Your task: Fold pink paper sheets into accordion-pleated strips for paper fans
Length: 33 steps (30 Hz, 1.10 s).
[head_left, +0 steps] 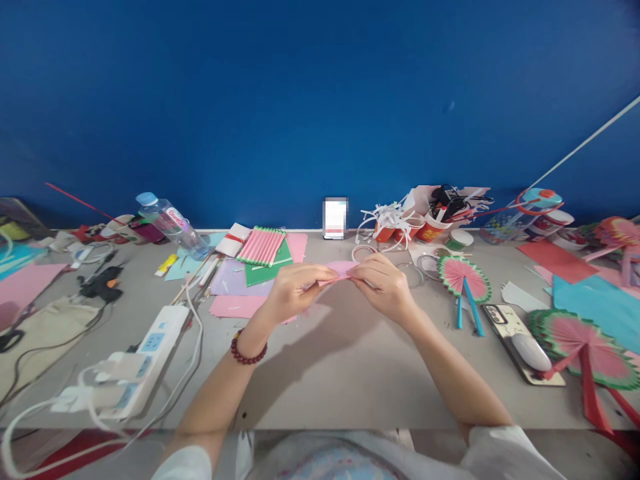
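Observation:
A small piece of pink paper [341, 268] is held up above the middle of the table, stretched between my two hands. My left hand [299, 288] pinches its left end, and a beaded bracelet circles that wrist. Its right end is gripped between the fingers of my right hand [381, 283]. Just beyond and left of my left hand lies a pleated pink and green paper strip [262, 245] on a green sheet [270, 265]. Right of my right hand rests a round pink paper fan [465, 277] with green edges and blue sticks.
On the left are a power strip [150, 360] with white cables and a tilted plastic bottle [175, 223]. A phone [335, 219] leans on the blue wall. To the right are red cups [433, 228], a second fan [585, 343], and a mouse [531, 352] on another phone [500, 319].

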{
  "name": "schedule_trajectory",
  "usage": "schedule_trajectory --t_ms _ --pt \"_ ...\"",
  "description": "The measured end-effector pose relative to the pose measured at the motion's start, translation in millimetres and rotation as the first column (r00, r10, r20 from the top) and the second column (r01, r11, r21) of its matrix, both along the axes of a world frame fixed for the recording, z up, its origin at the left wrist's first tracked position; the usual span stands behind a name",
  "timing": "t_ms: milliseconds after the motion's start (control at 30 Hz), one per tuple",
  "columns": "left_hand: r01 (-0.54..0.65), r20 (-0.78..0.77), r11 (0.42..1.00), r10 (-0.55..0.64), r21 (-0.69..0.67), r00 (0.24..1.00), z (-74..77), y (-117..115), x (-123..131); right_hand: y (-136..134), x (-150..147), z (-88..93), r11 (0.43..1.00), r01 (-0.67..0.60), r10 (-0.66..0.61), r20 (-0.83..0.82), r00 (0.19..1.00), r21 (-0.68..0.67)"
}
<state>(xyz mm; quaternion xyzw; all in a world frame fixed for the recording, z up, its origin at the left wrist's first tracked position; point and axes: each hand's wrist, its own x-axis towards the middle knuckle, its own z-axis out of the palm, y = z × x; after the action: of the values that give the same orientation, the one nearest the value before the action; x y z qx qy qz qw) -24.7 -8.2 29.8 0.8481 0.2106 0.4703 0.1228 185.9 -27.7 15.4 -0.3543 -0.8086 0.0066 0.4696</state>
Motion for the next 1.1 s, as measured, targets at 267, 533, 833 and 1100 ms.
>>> schedule_trajectory --t_ms 267,533,833,1100 --pt "-0.166 -0.112 0.983 0.173 0.075 0.978 -4.4 -3 0 3 -1 -4.5 1.0 -0.007 0.008 0.085 0.996 -0.006" --pt "-0.177 -0.016 0.982 0.176 -0.068 0.984 -1.1 7 -12 12 18 -1.1 0.968 0.019 -0.029 -0.036 0.999 -0.25" --pt "-0.15 -0.014 0.973 0.15 -0.178 0.989 -0.5 7 -14 9 16 -0.6 0.938 0.016 -0.074 -0.155 0.985 -0.345" --pt "-0.158 0.038 0.873 0.197 -0.461 0.98 -5.4 13 -13 7 16 1.0 0.863 0.008 -0.113 -0.178 0.978 -0.505"
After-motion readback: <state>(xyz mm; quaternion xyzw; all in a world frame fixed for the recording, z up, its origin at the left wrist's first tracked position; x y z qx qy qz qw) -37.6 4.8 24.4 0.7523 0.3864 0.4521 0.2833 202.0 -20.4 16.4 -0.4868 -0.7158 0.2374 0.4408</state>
